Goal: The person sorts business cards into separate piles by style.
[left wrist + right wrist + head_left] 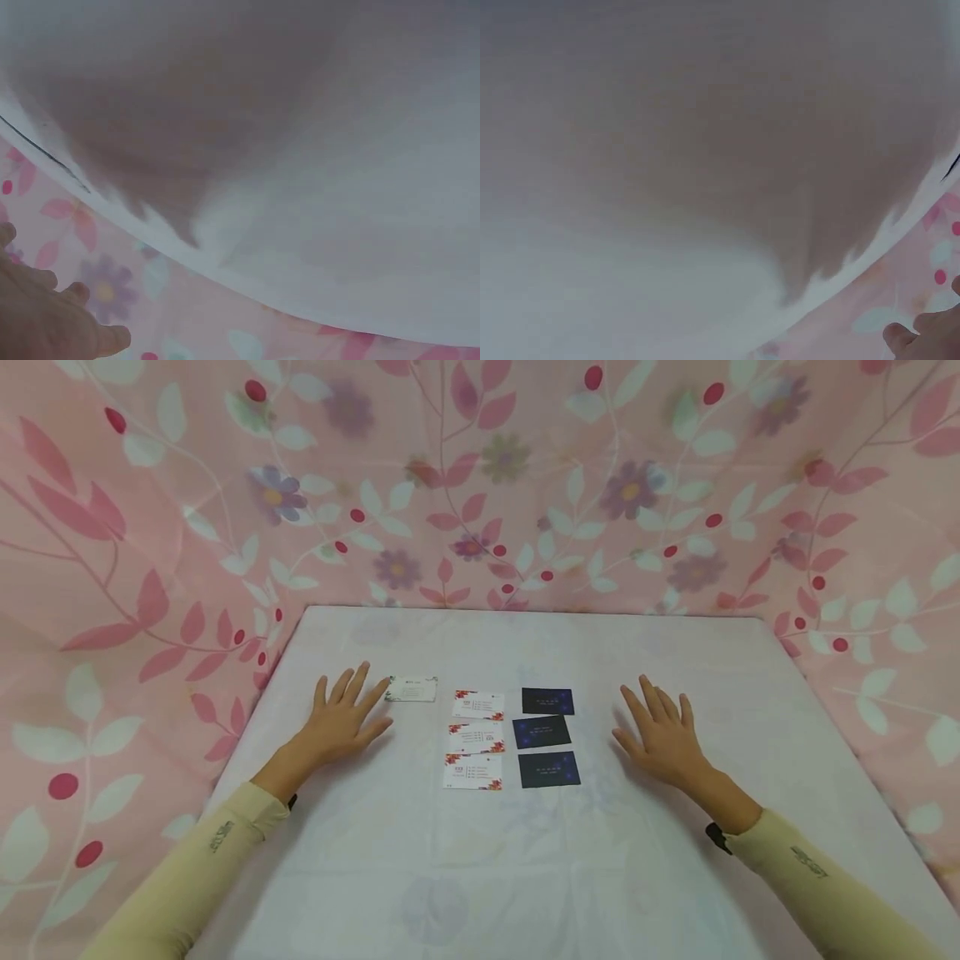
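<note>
My left hand (339, 720) is spread with straight fingers over the left part of the table, holding nothing. Its index fingertip overlaps the left edge of a white business card with green leaf corners (414, 690). To the right, a column of three white business cards with red and orange flowers (475, 739) lies face up. Beside it is a column of three dark blue business cards (547, 732), the middle one slightly tilted. Right of these, my right hand (663, 739) is also spread and holds nothing. Both wrist views show part of each hand, the left (56, 319) and right (930, 337).
A white cloth covers the table (435, 843). Pink flowered fabric (465, 485) hangs behind it and along both sides. Each wrist carries a dark strap, the right one (717, 837) showing below the sleeve. Hand shadows fall on the cloth in the wrist views.
</note>
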`<state>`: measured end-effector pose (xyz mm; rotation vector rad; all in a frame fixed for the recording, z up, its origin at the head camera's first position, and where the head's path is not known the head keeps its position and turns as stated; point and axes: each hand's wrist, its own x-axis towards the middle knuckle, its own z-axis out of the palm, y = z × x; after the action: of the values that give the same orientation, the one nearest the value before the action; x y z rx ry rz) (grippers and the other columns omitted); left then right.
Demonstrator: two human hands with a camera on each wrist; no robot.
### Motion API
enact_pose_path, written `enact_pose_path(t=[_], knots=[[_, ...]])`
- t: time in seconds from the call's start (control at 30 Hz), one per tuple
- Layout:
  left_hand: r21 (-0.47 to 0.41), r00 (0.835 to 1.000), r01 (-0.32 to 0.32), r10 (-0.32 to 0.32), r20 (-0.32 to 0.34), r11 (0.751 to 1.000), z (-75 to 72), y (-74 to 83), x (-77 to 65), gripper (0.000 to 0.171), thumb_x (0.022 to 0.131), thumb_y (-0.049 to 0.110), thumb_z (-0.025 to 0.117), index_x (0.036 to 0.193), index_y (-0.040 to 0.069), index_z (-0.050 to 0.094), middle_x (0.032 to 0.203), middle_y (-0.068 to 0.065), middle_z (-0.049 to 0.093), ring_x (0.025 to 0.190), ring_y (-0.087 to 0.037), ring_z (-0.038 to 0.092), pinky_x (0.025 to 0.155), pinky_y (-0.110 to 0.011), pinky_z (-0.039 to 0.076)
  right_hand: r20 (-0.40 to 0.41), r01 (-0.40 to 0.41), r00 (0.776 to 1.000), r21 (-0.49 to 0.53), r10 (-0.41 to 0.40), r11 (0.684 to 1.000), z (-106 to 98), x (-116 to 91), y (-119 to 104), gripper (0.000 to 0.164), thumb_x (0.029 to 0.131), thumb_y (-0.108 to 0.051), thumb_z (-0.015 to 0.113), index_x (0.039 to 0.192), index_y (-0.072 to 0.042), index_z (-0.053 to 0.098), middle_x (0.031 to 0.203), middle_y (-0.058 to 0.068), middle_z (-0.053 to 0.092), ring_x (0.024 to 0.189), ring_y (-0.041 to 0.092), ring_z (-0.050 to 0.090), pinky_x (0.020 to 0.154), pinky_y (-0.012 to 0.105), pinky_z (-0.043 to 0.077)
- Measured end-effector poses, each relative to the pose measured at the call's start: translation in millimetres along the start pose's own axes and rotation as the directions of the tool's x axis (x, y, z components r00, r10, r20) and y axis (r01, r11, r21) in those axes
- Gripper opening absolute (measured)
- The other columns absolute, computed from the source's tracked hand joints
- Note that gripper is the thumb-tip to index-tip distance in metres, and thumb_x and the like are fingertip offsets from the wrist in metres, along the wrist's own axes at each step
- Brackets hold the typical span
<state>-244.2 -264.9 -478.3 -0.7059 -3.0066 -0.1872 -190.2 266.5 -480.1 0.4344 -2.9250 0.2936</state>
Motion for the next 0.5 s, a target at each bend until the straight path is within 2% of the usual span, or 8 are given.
enact_pose_path(t=[0.13, 0.27, 0.37, 0.5], knots=[[-0.038, 0.991, -0.087, 0.083, -0.108, 0.995, -3.5, 14.8, 14.3, 0.07, 0.094, 0.049, 0.06, 0.151, 0.015, 0.039, 0.161, -0.02, 0.023, 0.145, -0.043, 0.024, 0.112, -0.072, 0.009, -0.018, -0.003, 1.0, 0.054, 0.004, 0.999, 7, 16, -17, 0.07, 0.094, -0.034, 0.063, 0.152, -0.007, 0.033, 0.158, 0.026, 0.026, 0.14, 0.047, 0.029, 0.112, 0.072, 0.011], [-0.099, 0.973, -0.147, 0.126, -0.196, 0.984, -5.8, 31.4, 36.1, 0.057, 0.089, 0.038, 0.072, 0.136, 0.009, 0.056, 0.149, -0.018, 0.045, 0.136, -0.039, 0.042, 0.107, -0.064, 0.029, -0.021, 0.01, 1.0, 0.134, -0.008, 0.991, 11, 38, -38, 0.068, 0.092, -0.029, 0.067, 0.149, -0.004, 0.037, 0.153, 0.025, 0.036, 0.139, 0.044, 0.034, 0.113, 0.069, 0.015], [-0.138, 0.978, -0.151, 0.127, -0.168, 0.979, -6.3, 47.3, 54.7, 0.047, 0.089, 0.033, 0.073, 0.128, 0.009, 0.063, 0.136, -0.014, 0.058, 0.128, -0.034, 0.052, 0.1, -0.058, 0.038, -0.004, 0.041, 0.999, 0.171, -0.041, 0.984, 14, 55, -55, 0.063, 0.092, -0.026, 0.069, 0.145, -0.003, 0.043, 0.147, 0.022, 0.045, 0.137, 0.041, 0.04, 0.114, 0.064, 0.021], [-0.196, 0.988, -0.153, 0.15, -0.031, 0.969, -5.4, 70.2, 82.6, 0.038, 0.092, 0.027, 0.071, 0.124, 0.008, 0.066, 0.125, -0.01, 0.066, 0.119, -0.029, 0.06, 0.1, -0.051, 0.044, 0.036, 0.069, 0.996, 0.195, -0.078, 0.978, 18, 78, -80, 0.057, 0.092, -0.023, 0.071, 0.141, -0.005, 0.049, 0.14, 0.019, 0.054, 0.13, 0.038, 0.05, 0.11, 0.057, 0.035]])
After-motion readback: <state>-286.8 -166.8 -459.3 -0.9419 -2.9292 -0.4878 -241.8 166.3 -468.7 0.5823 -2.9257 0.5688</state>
